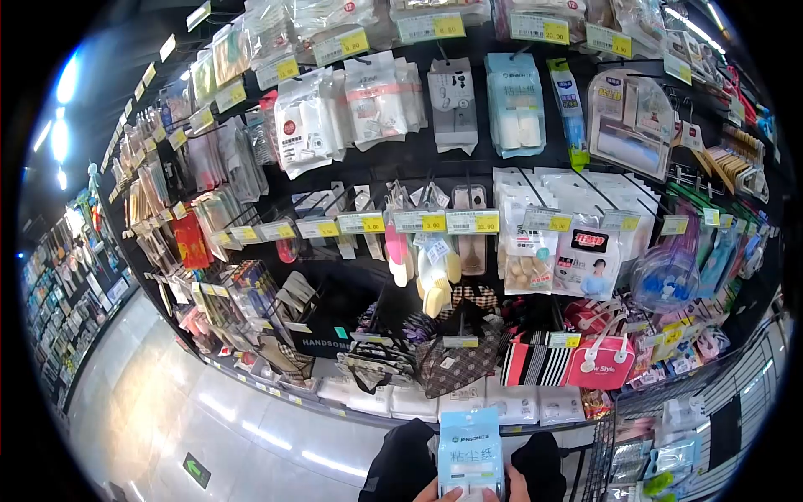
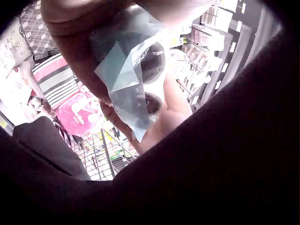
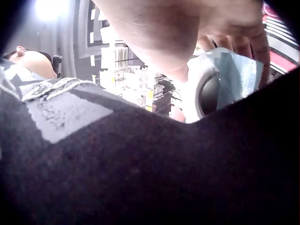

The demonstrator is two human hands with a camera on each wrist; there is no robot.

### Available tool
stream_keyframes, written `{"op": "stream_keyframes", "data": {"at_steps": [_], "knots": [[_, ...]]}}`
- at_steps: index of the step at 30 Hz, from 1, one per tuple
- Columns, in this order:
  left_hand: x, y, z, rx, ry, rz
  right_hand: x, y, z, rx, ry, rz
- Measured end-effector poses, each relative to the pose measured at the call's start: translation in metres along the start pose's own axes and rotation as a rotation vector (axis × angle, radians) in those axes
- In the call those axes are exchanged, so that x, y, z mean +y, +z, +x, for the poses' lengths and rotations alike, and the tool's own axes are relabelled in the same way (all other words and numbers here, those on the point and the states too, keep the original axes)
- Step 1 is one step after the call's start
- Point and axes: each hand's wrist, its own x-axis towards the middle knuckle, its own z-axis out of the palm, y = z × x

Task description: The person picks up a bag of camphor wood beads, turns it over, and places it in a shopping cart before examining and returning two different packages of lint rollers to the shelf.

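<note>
Low in the head view, both hands hold a light-blue bag of lint roller refills (image 1: pixel 470 448) upright, its printed front facing the camera. The left hand (image 1: pixel 441 492) grips its left side and the right hand (image 1: pixel 516 484) its right side; both thumbs lie on the front near the lower part. From the left wrist, the bag's clear end shows two white rolls (image 2: pixel 157 63) with dark hollow cores, the left hand (image 2: pixel 77 42) curling round one side. In the right wrist view the right hand (image 3: pixel 187 28) wraps the bag (image 3: pixel 229 77), its fingers behind it.
A tall shop rack ahead carries hanging packs, among them matching blue refill bags (image 1: pixel 516 109). Handbags (image 1: pixel 458 360) and a pink bag (image 1: pixel 600 361) hang lower. A wire shopping cart (image 1: pixel 606 443) with packaged goods stands at the right. Grey tiled floor (image 1: pixel 242 443) extends left.
</note>
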Motion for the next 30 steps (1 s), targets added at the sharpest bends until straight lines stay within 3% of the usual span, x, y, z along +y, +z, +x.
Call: {"op": "stream_keyframes", "data": {"at_steps": [2, 3, 8, 11, 16, 20, 22, 24, 28, 30], "knots": [[-0.009, -0.004, -0.001, 0.038, -0.005, 0.01, 0.01, 0.006, -0.002, -0.071, 0.081, -0.002], [-0.012, -0.005, -0.002, 0.043, -0.013, -0.003, 0.012, 0.018, -0.006, 0.011, -0.01, 0.058], [-0.016, -0.003, -0.005, 0.06, 0.042, 0.035, 0.013, 0.022, -0.01, 0.019, -0.006, 0.098], [-0.003, -0.002, -0.006, 0.073, -0.046, 0.146, 0.009, 0.017, -0.008, -0.018, 0.026, 0.191], [0.009, -0.001, 0.025, -0.041, 0.072, 0.223, 0.034, 0.014, 0.009, 0.01, 0.043, 0.153], [0.084, 0.027, 0.067, -0.17, 0.294, 0.337, -0.023, -0.03, 0.065, 0.153, -0.083, 0.15], [0.143, 0.053, 0.079, -0.182, 0.469, 0.506, -0.03, -0.048, 0.106, 0.239, -0.236, 0.375], [0.177, 0.071, 0.102, -0.244, 0.569, 0.333, -0.081, -0.084, 0.137, 0.259, -0.283, 0.397], [0.262, 0.112, 0.152, -0.271, 0.85, 0.275, -0.155, -0.134, 0.214, 0.301, -0.52, 0.414], [0.305, 0.13, 0.169, -0.243, 0.861, 0.23, -0.179, -0.155, 0.259, 0.359, -0.656, 0.355]]}}
